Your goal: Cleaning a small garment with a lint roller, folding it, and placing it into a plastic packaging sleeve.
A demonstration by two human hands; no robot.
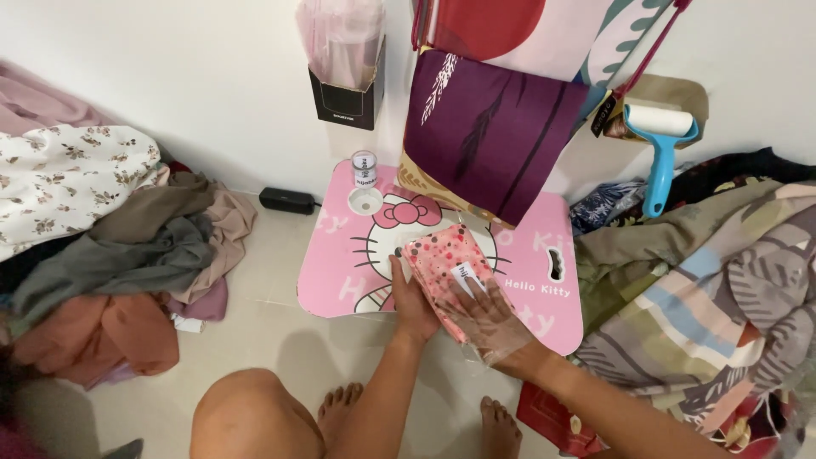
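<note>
Well out to the left of the left hand (414, 304), a heap of crumpled clothes (110, 255) in floral white, grey, beige and orange lies on the pale tiled floor (263, 340), and a small black rectangular box (287, 201) sits by the wall beyond it. The left hand rests on the low pink cartoon-cat surface (340, 263), its fingers pressed flat against the left edge of a folded pink cloth with dark dots (442, 259), steadying it rather than gripping it. Above that hand, near the far edge of the surface, a small roll of white stickers (364, 167) stands just behind a shallow round white dish (365, 201). The right hand (489, 316) is inside a clear plastic sleeve (501, 336) that covers the near end of the dotted cloth; its fingers are spread open and lie flat on the cloth, beside a small white label (468, 277). Beyond both hands a dark purple fabric with a leaf print (489, 127) hangs over the back edge of the surface. To the right of the right hand, a blue-handled lint roller (660, 144) leans at the wall, and a pile of striped and patterned fabrics (705, 289) spreads across the floor.
</note>
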